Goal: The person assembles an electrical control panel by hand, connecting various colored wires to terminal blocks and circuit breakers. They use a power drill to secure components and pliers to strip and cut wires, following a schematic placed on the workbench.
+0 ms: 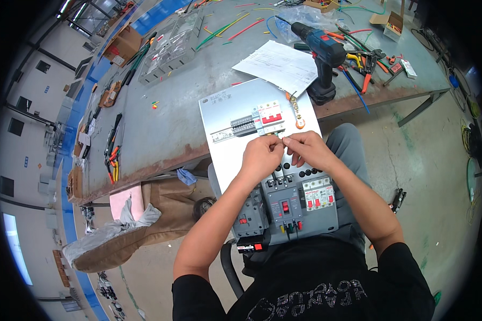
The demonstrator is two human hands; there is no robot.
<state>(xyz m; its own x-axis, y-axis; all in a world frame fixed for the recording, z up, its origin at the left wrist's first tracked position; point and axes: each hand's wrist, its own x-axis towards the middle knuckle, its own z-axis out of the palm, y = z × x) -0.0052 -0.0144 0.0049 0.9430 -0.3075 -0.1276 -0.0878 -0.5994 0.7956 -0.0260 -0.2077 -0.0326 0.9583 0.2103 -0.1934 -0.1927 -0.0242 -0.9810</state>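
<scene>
A light grey metal mounting plate [222, 155] slopes from the bench edge down to my lap. My left hand [262, 158] and my right hand [309, 151] meet over its middle, both closed with fingertips pinched close together. Whatever they pinch is too small to make out. Just beyond the fingers sits a white circuit breaker [271, 115] with red toggles, beside a black terminal block [243, 125] on a rail. A brass terminal bar [296, 113] is to their right. Nearer me are a grey moulded-case breaker [285, 206], a second grey breaker [250, 216] and white miniature breakers [318, 195].
A paper sheet [278, 64] overlaps the plate's far edge. Next to it a cordless drill [321, 51] stands on the metal bench [182, 120]. Several pliers [367, 69] lie at the right. Clear plastic covers [171, 51], cut wires [233, 24] and a cardboard box [124, 45] are farther off.
</scene>
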